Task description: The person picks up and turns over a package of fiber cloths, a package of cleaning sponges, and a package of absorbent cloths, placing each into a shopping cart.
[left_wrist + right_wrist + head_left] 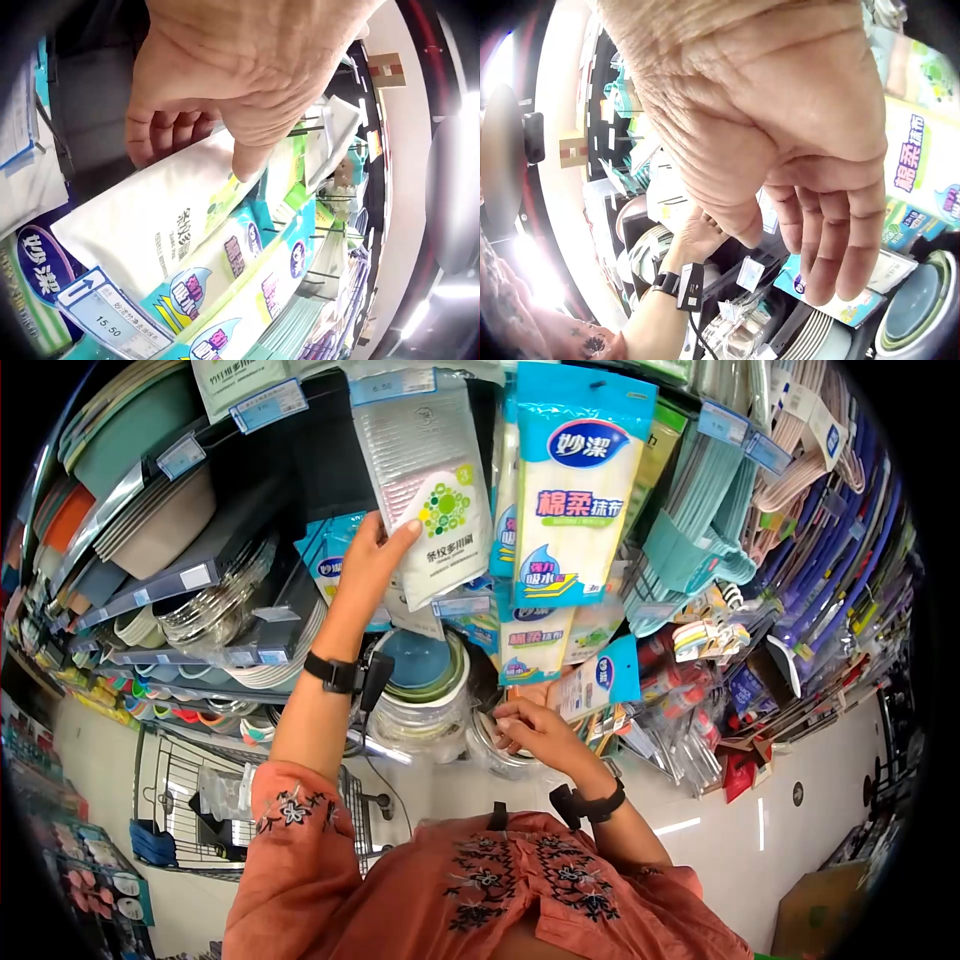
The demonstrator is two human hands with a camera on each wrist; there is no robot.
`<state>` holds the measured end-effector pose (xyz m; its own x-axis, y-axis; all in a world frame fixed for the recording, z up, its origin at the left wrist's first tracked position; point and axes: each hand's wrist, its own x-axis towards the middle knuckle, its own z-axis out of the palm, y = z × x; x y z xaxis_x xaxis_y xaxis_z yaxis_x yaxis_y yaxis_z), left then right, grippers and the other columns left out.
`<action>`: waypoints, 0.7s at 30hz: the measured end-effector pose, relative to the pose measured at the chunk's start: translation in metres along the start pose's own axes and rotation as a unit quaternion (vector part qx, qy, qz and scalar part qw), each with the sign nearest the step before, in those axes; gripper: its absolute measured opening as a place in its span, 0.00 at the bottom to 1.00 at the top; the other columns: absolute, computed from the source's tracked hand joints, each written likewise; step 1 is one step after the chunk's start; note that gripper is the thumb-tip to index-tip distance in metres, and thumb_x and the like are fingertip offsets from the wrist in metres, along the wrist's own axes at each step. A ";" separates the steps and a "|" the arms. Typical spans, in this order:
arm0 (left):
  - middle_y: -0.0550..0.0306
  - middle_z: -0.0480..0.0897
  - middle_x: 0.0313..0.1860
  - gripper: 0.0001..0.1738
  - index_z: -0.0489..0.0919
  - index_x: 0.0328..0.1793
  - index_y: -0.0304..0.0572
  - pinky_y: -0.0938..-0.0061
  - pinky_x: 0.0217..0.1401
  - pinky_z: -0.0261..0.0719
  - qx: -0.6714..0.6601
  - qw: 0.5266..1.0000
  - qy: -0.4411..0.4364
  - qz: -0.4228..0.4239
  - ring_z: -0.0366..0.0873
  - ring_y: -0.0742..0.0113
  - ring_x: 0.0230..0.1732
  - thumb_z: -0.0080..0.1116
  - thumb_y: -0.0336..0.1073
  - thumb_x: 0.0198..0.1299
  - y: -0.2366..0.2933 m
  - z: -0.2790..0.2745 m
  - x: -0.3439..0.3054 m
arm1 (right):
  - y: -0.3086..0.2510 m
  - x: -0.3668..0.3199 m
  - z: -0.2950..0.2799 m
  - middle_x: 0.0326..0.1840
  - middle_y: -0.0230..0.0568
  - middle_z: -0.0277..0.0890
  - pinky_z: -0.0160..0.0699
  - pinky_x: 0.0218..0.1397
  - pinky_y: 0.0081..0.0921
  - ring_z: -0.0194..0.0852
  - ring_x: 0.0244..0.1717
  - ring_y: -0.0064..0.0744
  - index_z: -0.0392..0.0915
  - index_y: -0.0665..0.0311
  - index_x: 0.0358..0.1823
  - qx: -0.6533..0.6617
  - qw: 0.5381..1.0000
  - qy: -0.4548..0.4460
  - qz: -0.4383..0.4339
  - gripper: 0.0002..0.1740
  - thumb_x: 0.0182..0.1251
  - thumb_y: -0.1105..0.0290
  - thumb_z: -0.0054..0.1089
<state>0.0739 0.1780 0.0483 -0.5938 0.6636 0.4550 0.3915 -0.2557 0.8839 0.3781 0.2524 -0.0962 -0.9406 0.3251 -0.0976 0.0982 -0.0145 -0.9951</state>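
Note:
My left hand (372, 555) pinches the left edge of a white packet of striped cloths (447, 545), which hangs on the display with green dots on its label. In the left wrist view the thumb lies on the packet's front and the curled fingers go behind its edge. To the right of it hangs a blue-and-yellow packet of cotton cloths (575, 510). My right hand (540, 732) hovers lower down, its fingers loosely bent and holding nothing, near a smaller hanging blue-and-white packet (602, 678). In the right wrist view its palm and fingers show bare.
Shelves of bowls (165, 520) and plates stand at the left. Stacked basins (425, 660) sit below the packets. Teal hangers (700, 530) and purple hangers (830, 560) hang at the right. A wire shopping cart (190, 785) stands at lower left.

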 end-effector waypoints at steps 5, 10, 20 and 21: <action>0.54 0.86 0.51 0.21 0.81 0.61 0.31 0.76 0.57 0.76 -0.050 0.998 0.020 -0.020 0.81 0.72 0.50 0.62 0.41 0.70 0.006 0.010 -0.003 | 0.007 -0.010 -0.016 0.43 0.39 0.81 0.83 0.44 0.25 0.85 0.42 0.28 0.75 0.70 0.59 0.009 1.000 -0.005 0.006 0.19 0.77 0.64 0.55; 0.55 0.85 0.53 0.22 0.80 0.63 0.33 0.76 0.58 0.76 -0.060 0.997 0.044 -0.020 0.81 0.72 0.52 0.62 0.43 0.71 0.014 0.008 -0.010 | 0.012 0.001 -0.023 0.44 0.40 0.81 0.83 0.44 0.25 0.85 0.41 0.28 0.74 0.71 0.59 0.021 0.999 -0.034 0.007 0.18 0.76 0.65 0.56; 0.55 0.86 0.50 0.22 0.80 0.61 0.34 0.77 0.52 0.80 -0.079 0.996 0.049 -0.009 0.83 0.72 0.47 0.63 0.44 0.71 0.015 -0.013 0.004 | 0.005 0.035 -0.027 0.45 0.39 0.81 0.82 0.43 0.22 0.84 0.42 0.25 0.74 0.70 0.58 0.011 0.998 -0.063 -0.023 0.16 0.78 0.65 0.54; 0.55 0.86 0.49 0.22 0.80 0.61 0.34 0.77 0.51 0.80 -0.091 0.995 0.047 -0.017 0.83 0.72 0.46 0.63 0.44 0.71 0.018 -0.016 0.004 | 0.006 0.039 -0.027 0.45 0.39 0.81 0.82 0.42 0.22 0.84 0.41 0.25 0.74 0.70 0.58 0.014 0.997 -0.067 -0.021 0.17 0.79 0.65 0.54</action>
<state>0.0668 0.1649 0.0680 -0.6710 0.6077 0.4248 0.2406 -0.3635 0.9000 0.3505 0.2904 -0.1059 -0.9790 0.1961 -0.0550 0.0502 -0.0296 -0.9983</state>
